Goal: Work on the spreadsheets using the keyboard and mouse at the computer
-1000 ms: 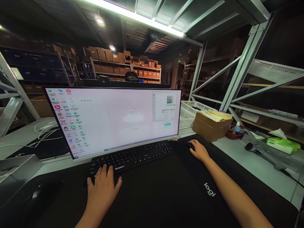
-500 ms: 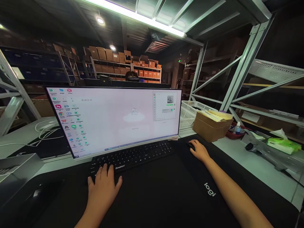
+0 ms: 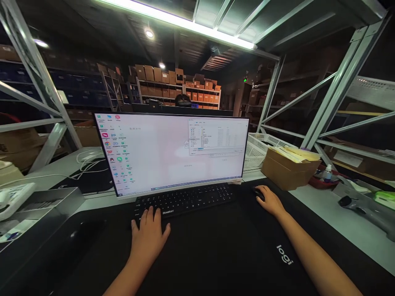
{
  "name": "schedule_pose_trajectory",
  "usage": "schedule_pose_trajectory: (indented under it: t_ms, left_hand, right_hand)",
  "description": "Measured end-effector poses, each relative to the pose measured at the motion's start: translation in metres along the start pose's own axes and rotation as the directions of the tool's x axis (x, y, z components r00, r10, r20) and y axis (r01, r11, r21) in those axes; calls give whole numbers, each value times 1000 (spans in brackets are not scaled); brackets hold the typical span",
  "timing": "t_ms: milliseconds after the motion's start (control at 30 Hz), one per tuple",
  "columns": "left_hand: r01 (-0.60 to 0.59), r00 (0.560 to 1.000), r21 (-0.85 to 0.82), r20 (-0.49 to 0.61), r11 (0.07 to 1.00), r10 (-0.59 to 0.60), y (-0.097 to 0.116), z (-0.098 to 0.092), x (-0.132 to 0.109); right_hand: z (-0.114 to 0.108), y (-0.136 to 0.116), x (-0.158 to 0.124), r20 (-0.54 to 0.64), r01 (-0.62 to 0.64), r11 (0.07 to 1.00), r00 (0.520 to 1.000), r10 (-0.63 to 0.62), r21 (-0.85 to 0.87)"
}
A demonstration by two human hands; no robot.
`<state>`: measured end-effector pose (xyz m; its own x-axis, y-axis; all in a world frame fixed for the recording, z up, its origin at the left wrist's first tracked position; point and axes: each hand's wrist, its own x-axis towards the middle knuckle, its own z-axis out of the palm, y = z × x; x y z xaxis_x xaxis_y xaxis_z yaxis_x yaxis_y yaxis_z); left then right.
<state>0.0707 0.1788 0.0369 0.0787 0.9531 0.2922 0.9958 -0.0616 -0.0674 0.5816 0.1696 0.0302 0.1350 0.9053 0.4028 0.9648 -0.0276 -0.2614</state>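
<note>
- The right hand [image 3: 269, 200] lies over a black mouse [image 3: 258, 192], fingers curled down and closed around it; only the mouse's front edge shows.
- The mouse sits on the black desk mat [image 3: 216, 255], at 3 o'clock from the keyboard [image 3: 188, 198] and at 7 o'clock from the cardboard box [image 3: 288, 166].
- It is probably light, stiff and smooth-shelled, and slides easily on the mat; best held at the sides, palm on top.
- Its long axis seems to run towards 11 o'clock, nose to the monitor [image 3: 173, 152].
- The left hand [image 3: 150, 232] rests flat on the keyboard's left end, fingers slightly apart, holding nothing.
</note>
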Motion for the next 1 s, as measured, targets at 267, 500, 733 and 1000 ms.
schedule_pose_trajectory:
  t_ms: [267, 500, 733, 1000]
  left_hand:
    - [-6, 1000, 39, 20, 999, 5, 0, -1, 0]
    - [8, 999, 27, 51, 1000, -9, 0, -2, 2]
    - [1, 1000, -21, -22, 1000, -1, -1, 4, 2]
    - [2, 1000, -30, -20, 1000, -2, -1, 4, 2]
  right_hand:
    - [3, 3, 2, 8, -5, 1000, 1000, 5, 13]
    - [4, 3, 2, -19, -49, 999, 999, 49, 6]
    - [5, 4, 4, -18, -57, 998, 998, 57, -5]
    - [5, 4, 3, -9, -57, 998, 998, 57, 0]
